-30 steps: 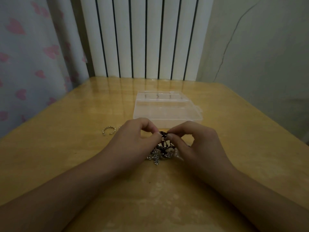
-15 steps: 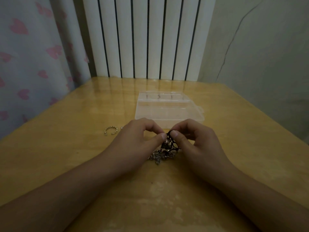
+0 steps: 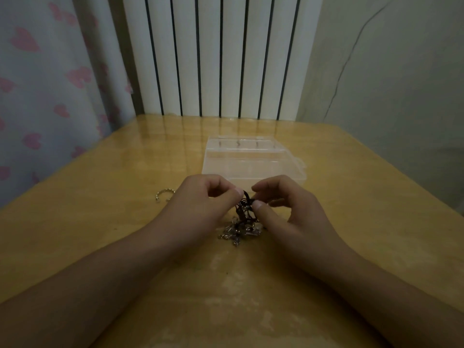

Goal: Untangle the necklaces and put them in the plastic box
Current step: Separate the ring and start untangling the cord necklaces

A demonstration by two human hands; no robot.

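Over the last second we have drawn our two hands slightly apart: the left hand (image 3: 200, 204) and right hand (image 3: 288, 209) were pinching at almost the same spot a second ago, thumb tips nearly touching, and now a small gap shows between them with a dark cord (image 3: 247, 198) strung across it. The pinch point has risen a little, so the tangled necklaces (image 3: 241, 226) hang lower beneath our fingers (image 3: 258, 204), more of the shiny clump trailing onto the surface (image 3: 125, 234) than before.
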